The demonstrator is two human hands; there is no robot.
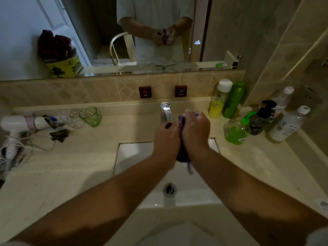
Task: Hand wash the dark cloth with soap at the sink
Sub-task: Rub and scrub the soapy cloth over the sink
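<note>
Left hand point(166, 139) and right hand point(196, 132) both clench soapy dark cloth point(182, 153) above sink point(134, 157); cloth long axis 12-to-6, tail hanging toward 6, tap point(166, 111) at 12

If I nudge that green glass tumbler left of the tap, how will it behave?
The green tumbler looks like glass, so probably fragile. It stands upright and looks empty, so it is likely light and may slide or tip on the smooth counter, perhaps against the clear glass beside it.

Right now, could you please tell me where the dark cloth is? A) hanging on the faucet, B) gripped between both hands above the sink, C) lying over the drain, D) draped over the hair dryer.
B: the left hand and right hand grip the dark cloth above the sink.
</note>
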